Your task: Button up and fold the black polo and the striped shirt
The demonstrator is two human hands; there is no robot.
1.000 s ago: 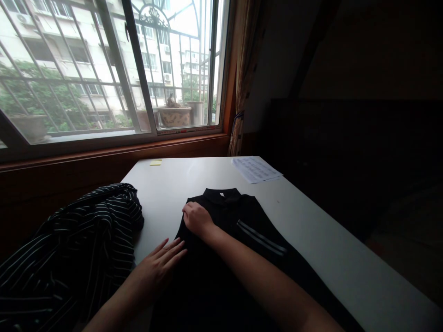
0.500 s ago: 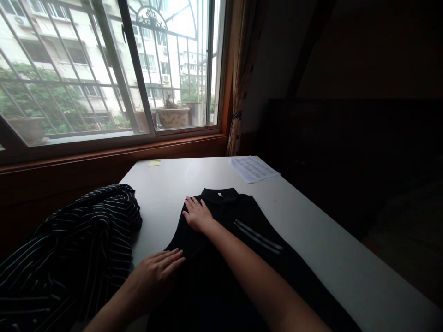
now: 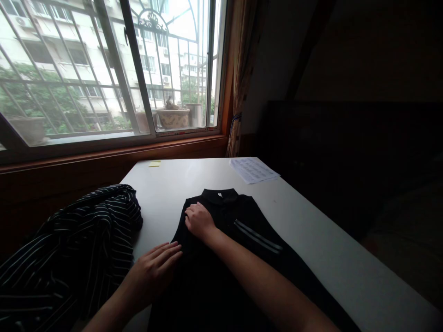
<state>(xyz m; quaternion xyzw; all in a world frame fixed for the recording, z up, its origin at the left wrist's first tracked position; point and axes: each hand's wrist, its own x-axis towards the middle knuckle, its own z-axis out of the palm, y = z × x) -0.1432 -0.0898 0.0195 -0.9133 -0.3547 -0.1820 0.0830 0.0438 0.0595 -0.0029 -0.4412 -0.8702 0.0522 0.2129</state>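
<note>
A black shirt [image 3: 242, 216] with two pale stripes lies flat on the white table [image 3: 311, 235], collar toward the window. My right hand [image 3: 198, 220] rests on its left shoulder area with the fingers curled under, pressing the cloth. My left hand [image 3: 155, 269] lies flat at the shirt's left edge, fingers stretched out toward the fabric, holding nothing.
A dark striped garment [image 3: 72, 249] is heaped at the table's left side. A printed paper sheet [image 3: 254, 169] lies at the far right corner and a yellow sticky note [image 3: 154, 163] near the window sill. Dark furniture stands to the right.
My right hand went from curled to flat and back to curled on the shirt's shoulder. My left hand drew slightly back toward me along the shirt's edge.
</note>
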